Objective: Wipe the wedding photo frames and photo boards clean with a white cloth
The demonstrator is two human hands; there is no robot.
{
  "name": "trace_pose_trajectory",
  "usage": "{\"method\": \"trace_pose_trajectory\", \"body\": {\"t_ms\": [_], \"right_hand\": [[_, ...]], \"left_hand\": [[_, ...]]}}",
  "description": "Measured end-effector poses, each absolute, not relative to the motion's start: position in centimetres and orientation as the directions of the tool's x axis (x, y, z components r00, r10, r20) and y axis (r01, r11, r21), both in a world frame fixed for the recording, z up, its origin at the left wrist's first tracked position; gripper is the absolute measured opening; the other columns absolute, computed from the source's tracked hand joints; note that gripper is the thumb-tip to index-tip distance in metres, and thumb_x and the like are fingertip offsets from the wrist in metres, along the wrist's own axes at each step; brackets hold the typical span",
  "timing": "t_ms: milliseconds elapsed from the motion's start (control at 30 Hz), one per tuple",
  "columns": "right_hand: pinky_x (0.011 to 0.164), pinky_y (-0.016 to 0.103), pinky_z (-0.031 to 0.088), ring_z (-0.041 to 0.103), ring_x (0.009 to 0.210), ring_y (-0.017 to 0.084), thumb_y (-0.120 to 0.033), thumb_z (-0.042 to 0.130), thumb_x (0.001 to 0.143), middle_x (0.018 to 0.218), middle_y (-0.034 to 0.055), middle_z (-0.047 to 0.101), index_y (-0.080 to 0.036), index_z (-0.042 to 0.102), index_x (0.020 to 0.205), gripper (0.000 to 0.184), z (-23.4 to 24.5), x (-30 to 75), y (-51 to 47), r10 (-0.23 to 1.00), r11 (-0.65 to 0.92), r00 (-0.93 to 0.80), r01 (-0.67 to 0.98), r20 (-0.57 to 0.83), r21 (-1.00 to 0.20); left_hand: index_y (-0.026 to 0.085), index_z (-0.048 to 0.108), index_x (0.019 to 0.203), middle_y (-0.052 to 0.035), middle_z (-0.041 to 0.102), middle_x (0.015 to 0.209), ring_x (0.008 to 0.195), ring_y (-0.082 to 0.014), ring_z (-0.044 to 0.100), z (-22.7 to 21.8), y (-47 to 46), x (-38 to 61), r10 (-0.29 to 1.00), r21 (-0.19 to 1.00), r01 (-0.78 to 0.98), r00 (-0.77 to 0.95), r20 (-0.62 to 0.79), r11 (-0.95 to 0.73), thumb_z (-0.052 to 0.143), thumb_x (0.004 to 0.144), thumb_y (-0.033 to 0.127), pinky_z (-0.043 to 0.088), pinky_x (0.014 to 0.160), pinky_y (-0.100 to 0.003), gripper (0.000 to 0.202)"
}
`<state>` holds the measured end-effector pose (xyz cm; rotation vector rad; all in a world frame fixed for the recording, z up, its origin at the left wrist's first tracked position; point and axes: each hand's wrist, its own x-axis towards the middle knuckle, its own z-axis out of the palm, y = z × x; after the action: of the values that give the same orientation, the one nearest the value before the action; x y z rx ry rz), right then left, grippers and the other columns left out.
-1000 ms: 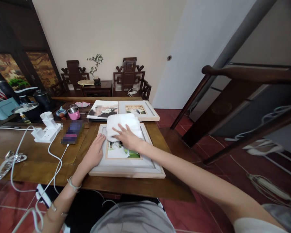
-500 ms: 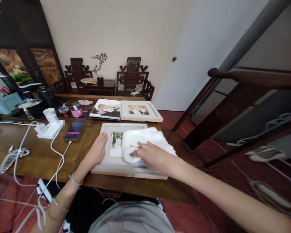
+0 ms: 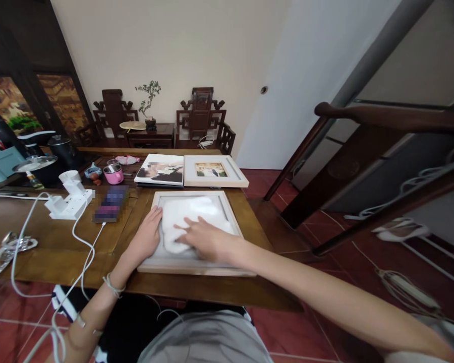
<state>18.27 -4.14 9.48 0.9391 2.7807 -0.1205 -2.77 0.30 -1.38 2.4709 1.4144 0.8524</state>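
Observation:
A light-wood picture frame (image 3: 196, 270) with a pale mat lies face up near the table's front edge. Spread over its middle is a white cloth (image 3: 191, 209), which now covers the photo inside. My right hand (image 3: 200, 239) presses down on this cloth, fingers bent into it and somewhat spread; the hand is a little blurred. At the frame's left side, my left hand (image 3: 147, 237) holds the edge, its fingers close together over the rim and its thumb out of sight.
Behind lie a photo album (image 3: 161, 170) and a second framed photo (image 3: 215, 174). To the left are a phone (image 3: 111, 204) on a cable, a white power strip (image 3: 70, 204), a pink cup (image 3: 113, 174) and a silver clip-like object (image 3: 11, 249). A wooden chair (image 3: 325, 171) stands right.
My right hand has slid the white cloth leftward across the frame, over the photo that was partly showing. My left hand stays on the frame's left edge. The view has shifted slightly.

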Motion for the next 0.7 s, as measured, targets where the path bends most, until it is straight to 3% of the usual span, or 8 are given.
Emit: {"method": "trace_pose_trajectory", "body": {"t_ms": [33, 100, 167, 267, 433, 567, 700], "right_hand": [[0.096, 0.053, 0.039, 0.039, 0.129, 0.035, -0.001, 0.051, 0.075, 0.144, 0.0121, 0.044, -0.019, 0.058, 0.123, 0.052, 10.1, 19.0, -5.4, 0.542, 0.815, -0.802, 0.574, -0.253, -0.075], [0.095, 0.048, 0.039, 0.044, 0.124, 0.033, 0.002, 0.049, 0.074, 0.136, 0.0139, 0.052, -0.017, 0.064, 0.111, 0.043, 11.3, 20.6, -7.5, 0.567, 0.786, -0.781, 0.607, -0.261, -0.112], [0.09, 0.043, 0.042, 0.054, 0.113, 0.03, 0.004, 0.047, 0.073, 0.118, 0.015, 0.063, -0.016, 0.067, 0.099, 0.039, 12.1, 22.3, -8.7, 0.635, 0.727, -0.716, 0.681, -0.29, -0.091], [0.083, 0.039, 0.043, 0.06, 0.101, 0.028, 0.005, 0.044, 0.074, 0.098, 0.0147, 0.067, -0.016, 0.069, 0.096, 0.04, 12.1, 24.2, -7.9, 0.744, 0.621, -0.592, 0.784, -0.31, -0.008], [0.085, 0.042, 0.041, 0.054, 0.115, 0.031, 0.011, 0.036, 0.072, 0.111, 0.0173, 0.066, -0.015, 0.066, 0.112, 0.056, 10.4, 25.2, -3.2, 0.848, 0.523, -0.493, 0.838, -0.196, 0.156], [0.092, 0.049, 0.037, 0.039, 0.13, 0.033, 0.013, 0.035, 0.07, 0.132, 0.0165, 0.055, -0.014, 0.064, 0.116, 0.061, 10.1, 25.2, -1.4, 0.859, 0.511, -0.487, 0.84, -0.159, 0.183], [0.09, 0.048, 0.04, 0.048, 0.122, 0.032, 0.012, 0.035, 0.072, 0.112, 0.0171, 0.066, -0.015, 0.068, 0.108, 0.056, 11.3, 25.4, -3.9, 0.839, 0.526, -0.491, 0.841, -0.235, 0.122]], "left_hand": [[0.007, 0.045, 0.136, -0.0165, 0.045, 0.142, 0.14, -0.0251, 0.03, -1.4, 0.3, -2.8, 0.839, 0.407, 0.746, 0.385, 0.384, -0.528, 0.033, 0.078, -0.001, 0.028, 0.114, -0.05, 0.059], [0.005, 0.045, 0.135, -0.0175, 0.045, 0.143, 0.139, -0.0255, 0.03, -1.3, 0.3, -2.8, 0.848, 0.399, 0.759, 0.381, 0.369, -0.514, 0.033, 0.078, -0.001, 0.028, 0.115, -0.049, 0.059], [0.006, 0.044, 0.136, -0.0162, 0.044, 0.143, 0.14, -0.0252, 0.03, -1.3, 0.3, -2.8, 0.846, 0.394, 0.76, 0.386, 0.367, -0.517, 0.033, 0.076, -0.002, 0.028, 0.115, -0.049, 0.061], [0.007, 0.045, 0.136, -0.0149, 0.044, 0.144, 0.14, -0.0252, 0.028, -1.1, 0.2, -2.7, 0.847, 0.39, 0.76, 0.397, 0.354, -0.52, 0.035, 0.073, -0.003, 0.027, 0.116, -0.048, 0.064], [0.003, 0.045, 0.135, -0.018, 0.042, 0.144, 0.14, -0.0262, 0.028, -0.7, 0.0, -2.6, 0.862, 0.365, 0.788, 0.396, 0.316, -0.496, 0.034, 0.072, -0.004, 0.026, 0.116, -0.047, 0.064], [0.002, 0.045, 0.134, -0.0191, 0.043, 0.144, 0.14, -0.0263, 0.029, -0.5, -0.1, -2.6, 0.86, 0.362, 0.787, 0.401, 0.314, -0.5, 0.033, 0.073, -0.005, 0.027, 0.116, -0.047, 0.063], [0.004, 0.045, 0.135, -0.0177, 0.042, 0.144, 0.14, -0.0256, 0.028, -0.6, -0.1, -2.6, 0.86, 0.37, 0.783, 0.399, 0.319, -0.501, 0.033, 0.073, -0.005, 0.026, 0.116, -0.047, 0.064]]}}
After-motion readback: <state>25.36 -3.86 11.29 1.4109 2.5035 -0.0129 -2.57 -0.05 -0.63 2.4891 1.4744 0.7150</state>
